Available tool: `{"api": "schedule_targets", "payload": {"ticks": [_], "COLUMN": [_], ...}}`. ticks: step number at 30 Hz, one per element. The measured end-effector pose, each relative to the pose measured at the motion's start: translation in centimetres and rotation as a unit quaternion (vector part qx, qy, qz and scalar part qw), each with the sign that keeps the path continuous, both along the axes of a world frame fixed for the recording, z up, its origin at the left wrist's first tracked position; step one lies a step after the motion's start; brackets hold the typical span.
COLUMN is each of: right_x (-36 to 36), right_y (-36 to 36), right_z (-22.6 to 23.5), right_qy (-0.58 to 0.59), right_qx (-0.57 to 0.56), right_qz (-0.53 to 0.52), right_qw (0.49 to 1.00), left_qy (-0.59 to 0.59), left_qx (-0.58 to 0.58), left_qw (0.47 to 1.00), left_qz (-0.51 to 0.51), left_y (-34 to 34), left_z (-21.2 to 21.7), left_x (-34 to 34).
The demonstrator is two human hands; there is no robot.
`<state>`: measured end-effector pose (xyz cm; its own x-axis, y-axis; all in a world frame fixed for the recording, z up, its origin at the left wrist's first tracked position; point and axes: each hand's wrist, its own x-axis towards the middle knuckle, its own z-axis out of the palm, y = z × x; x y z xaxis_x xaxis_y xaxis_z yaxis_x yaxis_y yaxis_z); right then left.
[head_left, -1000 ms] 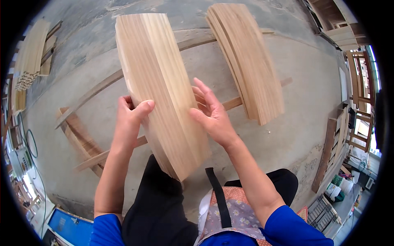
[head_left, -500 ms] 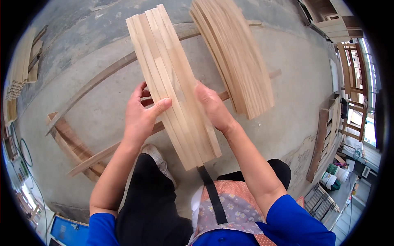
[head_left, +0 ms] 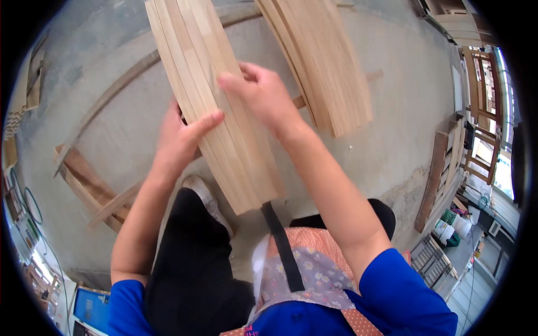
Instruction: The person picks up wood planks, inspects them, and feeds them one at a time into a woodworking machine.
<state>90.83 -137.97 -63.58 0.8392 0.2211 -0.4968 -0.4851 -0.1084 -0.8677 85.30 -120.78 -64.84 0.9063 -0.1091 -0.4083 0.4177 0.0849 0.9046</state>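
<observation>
Over the grey concrete floor, a long, pale-brown bundle of straight wooden boards is being held up. Its left edge is being gripped by the left hand, thumb on top. Its right edge is being touched by the blurry, bent right hand; whether it is being gripped there cannot be told. Its long way is being slanted, the near end being pointed at the pink-and-grey flowered apron, the far end away and left. To its right, a brown stack of wooden boards is being held up by long wooden bars.

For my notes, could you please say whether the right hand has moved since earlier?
Yes: the right hand moved forward relative to the resting board stack.
</observation>
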Motion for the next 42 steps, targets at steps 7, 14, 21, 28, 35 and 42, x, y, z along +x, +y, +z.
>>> {"api": "schedule_targets", "payload": {"ticks": [7, 14, 21, 28, 35, 42], "right_x": [-2.1, -7.7, -7.0, -2.8, 1.4, 5.0], "right_y": [-0.4, -3.1, -2.6, -0.3, -10.4, -22.1], "right_z": [-0.2, 0.2, 1.1, 2.4, 4.4, -1.0], "right_qy": [-0.008, -0.011, 0.02, -0.084, -0.281, 0.076], "right_qx": [0.05, 0.04, 0.003, -0.193, -0.47, -0.282], "right_qz": [-0.018, 0.053, 0.061, 0.104, -0.06, -0.04], "right_qw": [0.999, 0.998, 0.998, 0.972, 0.834, 0.956], "left_qy": [-0.032, -0.073, -0.074, -0.045, -0.203, -0.182], "left_qx": [0.049, 0.066, 0.116, 0.043, 0.21, -0.004], "left_qw": [0.998, 0.995, 0.99, 0.998, 0.954, 0.983], "left_qz": [0.014, 0.024, 0.017, 0.029, 0.072, -0.036], "left_y": [-0.1, -0.1, -0.4, -0.2, -0.7, -5.2], "left_z": [-0.7, -2.8, -2.3, -1.9, 0.8, 6.6], "left_x": [-0.5, -0.8, -0.9, 0.1, 0.9, 2.2]}}
